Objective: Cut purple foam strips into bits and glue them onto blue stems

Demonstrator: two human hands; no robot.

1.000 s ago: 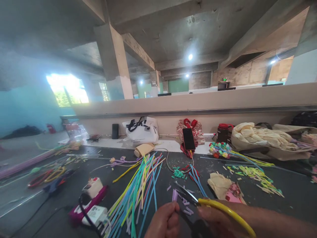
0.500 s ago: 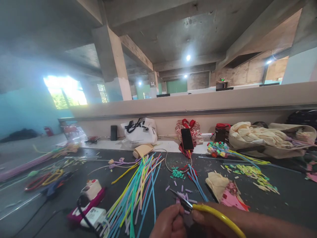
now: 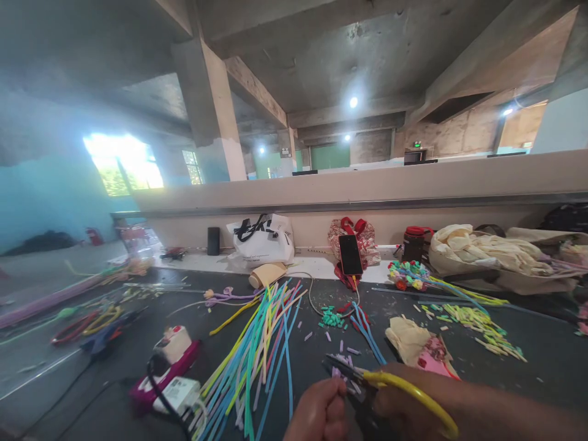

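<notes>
**Concrete ceiling point(image 3: 312, 73) over a dark bench point(image 3: 184, 318), yellow-handled scissors point(image 3: 367, 376) at the lilac stems point(image 3: 337, 372)**

Our left hand point(image 3: 319, 413) has its grip closed on the lilac stems, whose ends poke up past our fingers, low in the centre of our view. Our right hand point(image 3: 390, 401) grips the yellow-handled scissors, blades pointing left across those ends; we cannot tell whether they touch. Short lilac pieces point(image 3: 353, 351) lie scattered just beyond, then green pieces point(image 3: 331, 317) near blue stems point(image 3: 367, 337). Left of us fans a multicoloured bundle of stems point(image 3: 261, 355); farther back, a phone point(image 3: 350, 255) leans against a red-and-white patterned bag point(image 3: 366, 239).
</notes>
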